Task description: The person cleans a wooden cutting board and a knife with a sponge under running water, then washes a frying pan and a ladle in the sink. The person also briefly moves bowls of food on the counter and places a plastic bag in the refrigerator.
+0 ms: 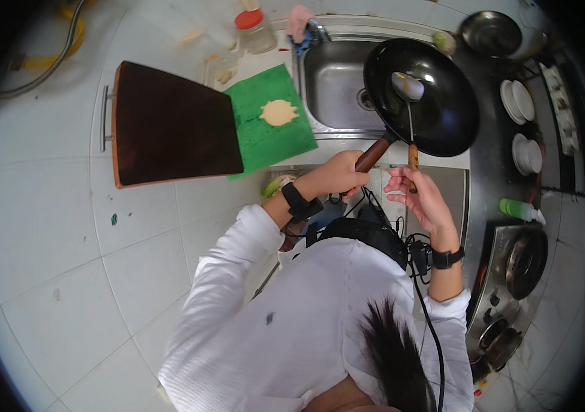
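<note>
My left hand (pixel 341 175) is closed around the wooden handle of a black wok (pixel 446 113), which is tilted over the right part of a steel sink (pixel 336 87). A metal ladle (pixel 408 87) rests its bowl inside the wok, and its wooden handle sticks out over the near rim. My right hand (pixel 418 198) is at the end of that handle, with the thumb side touching or nearly touching it and the other fingers spread and curled; whether it grips the ladle cannot be told.
Left of the sink lie a green mat (pixel 261 139) with a pale trivet-like piece (pixel 279 113) and a dark-topped stool or board (pixel 174 129). A red-lidded jar (pixel 256 33) stands behind. Rightward are white bowls (pixel 527 154), a green bottle (pixel 516 209) and a gas stove (pixel 495 280).
</note>
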A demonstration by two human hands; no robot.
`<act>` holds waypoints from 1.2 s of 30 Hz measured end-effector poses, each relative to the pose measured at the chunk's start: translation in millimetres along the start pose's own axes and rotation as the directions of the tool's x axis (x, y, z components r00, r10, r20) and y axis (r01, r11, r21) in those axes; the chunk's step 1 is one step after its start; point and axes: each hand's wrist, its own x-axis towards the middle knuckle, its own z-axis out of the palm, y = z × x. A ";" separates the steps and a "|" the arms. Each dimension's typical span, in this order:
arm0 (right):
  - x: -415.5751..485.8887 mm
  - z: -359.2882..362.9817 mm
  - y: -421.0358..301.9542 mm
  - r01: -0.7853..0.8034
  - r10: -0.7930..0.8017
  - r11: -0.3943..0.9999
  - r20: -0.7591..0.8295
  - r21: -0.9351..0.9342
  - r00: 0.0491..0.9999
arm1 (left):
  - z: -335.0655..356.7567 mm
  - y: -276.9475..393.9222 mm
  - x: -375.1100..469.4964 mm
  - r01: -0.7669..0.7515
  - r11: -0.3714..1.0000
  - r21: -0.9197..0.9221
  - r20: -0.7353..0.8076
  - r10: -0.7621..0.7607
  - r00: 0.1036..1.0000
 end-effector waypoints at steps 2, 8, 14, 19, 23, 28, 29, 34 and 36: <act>29.4 1.9 4.1 -0.068 0.069 0.997 0.024 -0.039 0.997 | -15.3 -20.4 2.0 0.022 0.998 -0.062 -0.067 -0.027 0.997; 109.7 11.3 11.2 -0.264 0.304 0.934 0.151 -0.239 0.941 | -28.5 -65.8 25.6 0.055 0.975 -0.214 -0.240 -0.108 0.965; 179.6 4.1 -4.6 -0.391 0.494 0.836 0.215 -0.385 0.843 | -31.2 -81.2 67.6 0.082 0.951 -0.297 -0.322 -0.181 0.929; 237.5 -17.5 -27.2 -0.373 0.656 0.652 0.244 -0.660 0.714 | -30.0 -86.7 117.7 0.065 0.908 -0.414 -0.409 -0.250 0.878; 274.5 -37.6 -38.2 -0.386 0.735 0.606 0.305 -0.695 0.606 | -30.7 -85.5 151.2 0.050 0.833 -0.551 -0.429 -0.335 0.839; 301.7 -49.4 -35.6 -0.344 0.809 0.535 0.350 -0.771 0.472 | -32.7 -86.5 164.1 0.036 0.795 -0.605 -0.413 -0.353 0.840; 306.9 -50.8 -34.2 -0.319 0.818 0.519 0.353 -0.793 0.454 | -33.5 -87.9 165.7 0.042 0.739 -0.672 -0.354 -0.371 0.859; 336.8 -51.0 -25.6 -0.160 0.859 0.423 0.338 -0.892 0.384 | -40.8 -100.8 171.8 0.115 0.511 -0.852 -0.126 -0.413 0.902; 344.8 -47.7 -21.1 -0.099 0.877 0.327 0.262 -0.940 0.403 | -44.5 -108.1 172.0 0.119 0.499 -0.859 -0.152 -0.470 0.869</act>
